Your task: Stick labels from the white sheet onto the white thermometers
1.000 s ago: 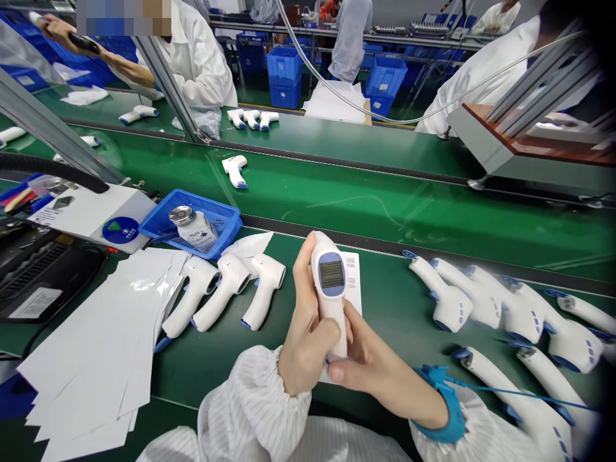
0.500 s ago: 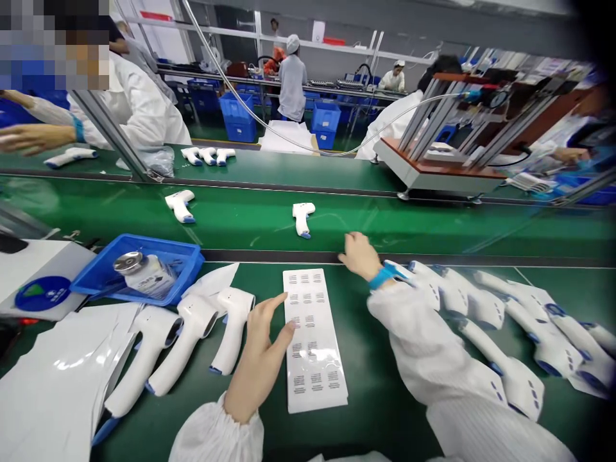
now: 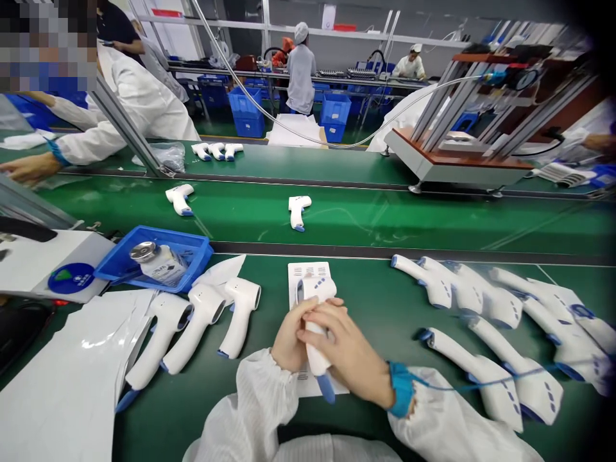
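My left hand (image 3: 290, 339) and my right hand (image 3: 347, 350) both grip a white handheld infrared thermometer (image 3: 316, 290) with a blue-tipped handle. It lies on its side, grip pointing toward me, above a white label sheet (image 3: 308, 273), which it and my hands mostly hide. Three white thermometers (image 3: 202, 321) stand in a row left of my hands. Several more (image 3: 486, 301) lie grouped to the right. A blue anti-static wrist strap (image 3: 402, 388) circles my right wrist, its cord running right.
A blue tray (image 3: 187, 253) holding a metal-capped bottle (image 3: 158, 262) stands at the left, beside a white stack of sheets (image 3: 62, 391). Beyond the bench runs a green conveyor belt (image 3: 366, 221) carrying thermometers. Co-workers in white sit across it near a bench machine (image 3: 452, 157).
My right hand has come back from the thermometers at the right, and my left hand has left the label sheet's edge. Both hands now hold a thermometer over the sheet.
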Tool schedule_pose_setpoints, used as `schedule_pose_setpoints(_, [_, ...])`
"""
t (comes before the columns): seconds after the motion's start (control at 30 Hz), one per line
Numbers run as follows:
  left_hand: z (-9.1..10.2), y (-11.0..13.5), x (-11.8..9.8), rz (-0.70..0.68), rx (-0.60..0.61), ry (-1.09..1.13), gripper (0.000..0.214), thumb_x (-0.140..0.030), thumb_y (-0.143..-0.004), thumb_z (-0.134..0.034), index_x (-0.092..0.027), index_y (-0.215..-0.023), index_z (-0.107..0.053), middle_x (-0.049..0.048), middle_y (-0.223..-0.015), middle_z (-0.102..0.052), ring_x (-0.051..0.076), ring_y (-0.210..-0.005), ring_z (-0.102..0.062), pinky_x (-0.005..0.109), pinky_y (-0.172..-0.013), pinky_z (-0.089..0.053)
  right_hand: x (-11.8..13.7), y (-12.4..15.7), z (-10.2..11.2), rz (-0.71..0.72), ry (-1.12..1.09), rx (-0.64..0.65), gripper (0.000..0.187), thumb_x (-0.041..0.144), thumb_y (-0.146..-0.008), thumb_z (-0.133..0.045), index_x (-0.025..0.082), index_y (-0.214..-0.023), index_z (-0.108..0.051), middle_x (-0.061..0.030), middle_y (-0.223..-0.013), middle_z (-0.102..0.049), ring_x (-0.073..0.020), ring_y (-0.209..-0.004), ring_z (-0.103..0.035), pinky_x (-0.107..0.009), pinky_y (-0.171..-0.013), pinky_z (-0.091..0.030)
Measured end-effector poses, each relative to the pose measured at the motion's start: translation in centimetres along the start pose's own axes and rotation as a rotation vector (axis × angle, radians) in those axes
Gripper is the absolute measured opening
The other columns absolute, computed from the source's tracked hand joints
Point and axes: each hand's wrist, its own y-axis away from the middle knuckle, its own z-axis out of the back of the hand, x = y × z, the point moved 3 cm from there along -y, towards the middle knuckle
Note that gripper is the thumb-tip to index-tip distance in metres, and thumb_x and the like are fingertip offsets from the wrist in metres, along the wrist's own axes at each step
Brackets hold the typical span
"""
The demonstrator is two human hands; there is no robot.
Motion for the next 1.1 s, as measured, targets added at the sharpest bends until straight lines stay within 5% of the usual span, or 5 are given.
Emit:
schedule_pose_setpoints(0.17, [1.5,1.3,-0.9,-0.266,-0.325,-0.304,0.078,-0.026,-0.081,-0.067,-0.037,-0.145,-0.023,0.0004,-0.101,-0.060,0.010,-0.066,-0.055,0.023,-0.057,-0.050,2.2,4.2,-2.7,-0.218,-0.196,0.187,0.063,0.019,-0.082,-0.062,0.027,-0.139,-0.037,-0.0136,-0.136,-0.047,-0.0285,-0.124,-0.052,-0.042,-0.095,-0.054])
schedule_pose_setpoints(0.27, [2.4,1.1,-0.3,-0.281,-0.325,-0.477,0.076,-0.033,-0.083,-0.064,-0.036,-0.146,-0.022,0.0033,-0.113,-0.060,0.008,-0.055,-0.049,0.021,-0.046,-0.042,2.4,6.0,-2.7,-0.350,-0.343,0.281,0.066,0.031,-0.078,-0.072,0.030,-0.135,-0.040,-0.0107,-0.134,-0.049,-0.0271,-0.115,-0.059,-0.038,-0.090,-0.057])
schedule_pose_setpoints(0.43, [2.6,0.6,0.9,-0.260,-0.301,-0.500,0.073,-0.037,-0.084,-0.063,-0.037,-0.147,-0.024,0.0070,-0.133,-0.053,0.010,-0.060,-0.052,0.022,-0.047,-0.041,-1.6,4.9,-1.4,-0.475,-0.366,0.095,0.029,0.023,-0.092,-0.052,0.028,-0.120,-0.051,-0.0083,-0.124,-0.053,-0.0205,-0.101,-0.063,-0.037,-0.087,-0.056])
schedule_pose_setpoints(0.67, [1.9,0.7,0.6,-0.171,-0.342,-0.518,0.077,-0.039,-0.085,-0.063,-0.038,-0.148,-0.019,0.0074,-0.134,-0.052,0.006,-0.050,-0.043,0.021,-0.043,-0.038,-10.9,0.6,-1.0,-0.643,-0.161,-0.099,0.014,0.028,-0.085,-0.062,0.023,-0.098,-0.065,-0.0068,-0.114,-0.059,-0.0244,-0.104,-0.059,-0.044,-0.091,-0.050])
schedule_pose_setpoints(1.1, [2.5,0.7,0.6,-0.151,-0.320,-0.532,0.075,-0.044,-0.086,-0.061,-0.041,-0.147,-0.018,0.0049,-0.124,-0.056,0.003,-0.043,-0.043,0.023,-0.044,-0.040,-12.8,-0.8,-2.2,-0.630,-0.281,-0.196,0.019,0.038,-0.086,-0.061,0.025,-0.080,-0.074,-0.0047,-0.095,-0.069,-0.0239,-0.093,-0.062,-0.044,-0.087,-0.048])
